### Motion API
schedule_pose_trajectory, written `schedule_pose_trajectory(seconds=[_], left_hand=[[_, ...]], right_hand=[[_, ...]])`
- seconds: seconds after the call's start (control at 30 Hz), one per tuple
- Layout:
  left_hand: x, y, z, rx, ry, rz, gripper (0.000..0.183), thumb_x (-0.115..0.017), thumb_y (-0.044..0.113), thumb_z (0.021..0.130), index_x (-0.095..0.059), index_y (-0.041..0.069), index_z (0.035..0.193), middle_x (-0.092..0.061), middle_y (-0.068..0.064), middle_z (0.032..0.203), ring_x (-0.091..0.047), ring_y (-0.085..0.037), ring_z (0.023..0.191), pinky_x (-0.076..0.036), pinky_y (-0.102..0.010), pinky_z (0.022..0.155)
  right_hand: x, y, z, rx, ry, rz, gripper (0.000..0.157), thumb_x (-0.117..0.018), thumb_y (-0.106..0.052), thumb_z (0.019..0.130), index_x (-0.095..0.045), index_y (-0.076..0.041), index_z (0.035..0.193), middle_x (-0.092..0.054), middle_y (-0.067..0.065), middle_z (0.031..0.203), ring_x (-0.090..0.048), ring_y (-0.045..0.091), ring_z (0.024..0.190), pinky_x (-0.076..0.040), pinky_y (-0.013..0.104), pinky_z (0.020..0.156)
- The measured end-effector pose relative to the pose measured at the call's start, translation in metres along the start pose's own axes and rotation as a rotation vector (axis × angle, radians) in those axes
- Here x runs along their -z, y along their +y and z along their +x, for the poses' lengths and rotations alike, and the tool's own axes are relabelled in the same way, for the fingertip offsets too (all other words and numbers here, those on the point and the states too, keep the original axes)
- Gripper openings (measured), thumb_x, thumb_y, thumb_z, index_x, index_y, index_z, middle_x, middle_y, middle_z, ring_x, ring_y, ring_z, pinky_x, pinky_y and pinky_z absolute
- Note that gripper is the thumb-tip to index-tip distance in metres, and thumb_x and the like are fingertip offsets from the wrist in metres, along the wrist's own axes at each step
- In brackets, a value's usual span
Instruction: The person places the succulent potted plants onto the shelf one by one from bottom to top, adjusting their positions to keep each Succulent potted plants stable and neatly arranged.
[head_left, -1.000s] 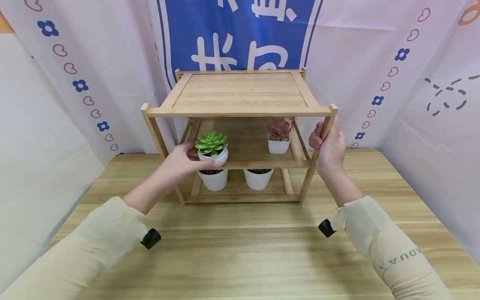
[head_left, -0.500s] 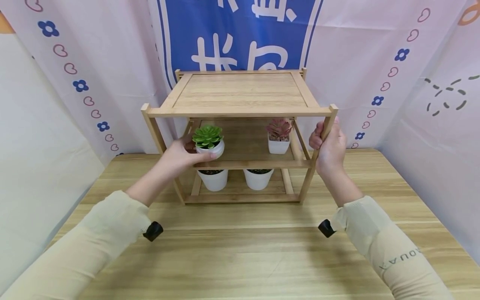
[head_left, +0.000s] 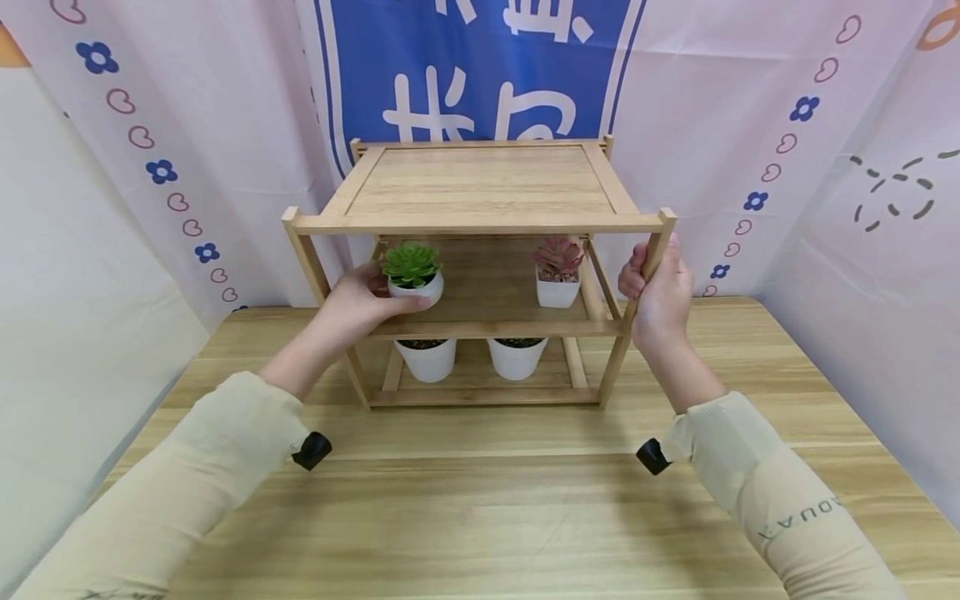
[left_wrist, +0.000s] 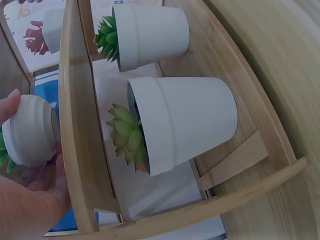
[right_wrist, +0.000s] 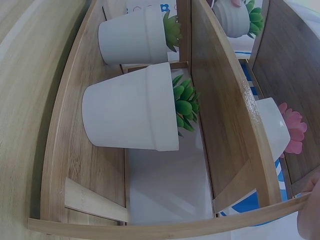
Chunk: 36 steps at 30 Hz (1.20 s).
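Note:
My left hand (head_left: 351, 304) holds a green succulent in a rounded white pot (head_left: 415, 287) between thumb and fingers, at the left part of the wooden rack's (head_left: 480, 185) middle shelf. In the left wrist view the pot's base (left_wrist: 56, 125) is close over that shelf. With curled fingers, my right hand (head_left: 663, 302) grips the rack's right front post (head_left: 656, 250). A pink succulent in a square white pot (head_left: 557, 292) stands at the right of the middle shelf.
On the bottom shelf stand two white tapered pots, a left one (head_left: 427, 363) and a right one (head_left: 517, 361), each with a green succulent. The rack rests on a wood-grain table (head_left: 480, 508), before a patterned curtain (head_left: 690, 108) with a blue panel (head_left: 480, 58).
My left hand has carried the green succulent back and slightly left, from the shelf's front edge to deeper over the middle shelf. My right hand keeps its grip on the post.

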<state>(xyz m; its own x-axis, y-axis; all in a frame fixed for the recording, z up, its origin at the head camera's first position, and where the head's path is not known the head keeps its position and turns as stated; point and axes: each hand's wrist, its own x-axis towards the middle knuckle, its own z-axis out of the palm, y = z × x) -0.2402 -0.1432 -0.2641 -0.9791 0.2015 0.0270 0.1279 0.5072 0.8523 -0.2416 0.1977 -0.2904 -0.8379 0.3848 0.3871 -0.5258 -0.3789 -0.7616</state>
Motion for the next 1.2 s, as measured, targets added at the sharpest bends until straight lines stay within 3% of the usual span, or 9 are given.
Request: schedule_pose_trajectory(seconds=[0.27,0.57,1.0,1.2], left_hand=[[-0.005,0.000,0.006,0.037,0.035,-0.021,0.082,-0.081,0.037,0.088,-0.043,0.004,0.154,-0.050,-0.014,0.152,-0.043,-0.029,0.141,-0.035,-0.048,0.116],[-0.007,0.001,0.017,0.092,0.084,-0.057,0.080,-0.081,0.032,0.089,-0.044,0.000,0.152,-0.049,-0.015,0.152,-0.041,-0.028,0.142,-0.029,-0.044,0.120],[-0.014,0.003,0.029,0.060,0.122,0.003,0.079,-0.081,0.029,0.089,-0.044,0.001,0.153,-0.046,-0.019,0.155,-0.044,-0.032,0.141,-0.036,-0.045,0.117],[-0.014,0.003,0.029,0.061,0.134,0.065,0.070,-0.081,0.032,0.089,-0.054,-0.003,0.143,-0.060,-0.020,0.138,-0.055,-0.029,0.116,-0.045,-0.045,0.104]], right_hand=[[-0.001,-0.001,0.000,0.007,-0.007,-0.002,0.048,-0.032,-0.031,0.114,-0.054,-0.013,0.075,-0.044,-0.003,0.059,-0.037,0.004,0.046,-0.027,0.015,0.044],[-0.001,-0.002,0.000,-0.002,0.002,0.001,0.049,-0.031,-0.030,0.114,-0.054,-0.013,0.074,-0.044,-0.003,0.058,-0.037,0.004,0.046,-0.029,0.015,0.044],[0.000,-0.001,-0.001,0.009,-0.002,-0.009,0.048,-0.030,-0.029,0.114,-0.053,-0.013,0.075,-0.045,-0.004,0.058,-0.038,0.004,0.045,-0.028,0.015,0.043],[-0.001,-0.001,-0.001,0.014,-0.011,-0.007,0.049,-0.029,-0.028,0.114,-0.053,-0.012,0.075,-0.045,-0.003,0.058,-0.038,0.004,0.045,-0.028,0.015,0.043]])
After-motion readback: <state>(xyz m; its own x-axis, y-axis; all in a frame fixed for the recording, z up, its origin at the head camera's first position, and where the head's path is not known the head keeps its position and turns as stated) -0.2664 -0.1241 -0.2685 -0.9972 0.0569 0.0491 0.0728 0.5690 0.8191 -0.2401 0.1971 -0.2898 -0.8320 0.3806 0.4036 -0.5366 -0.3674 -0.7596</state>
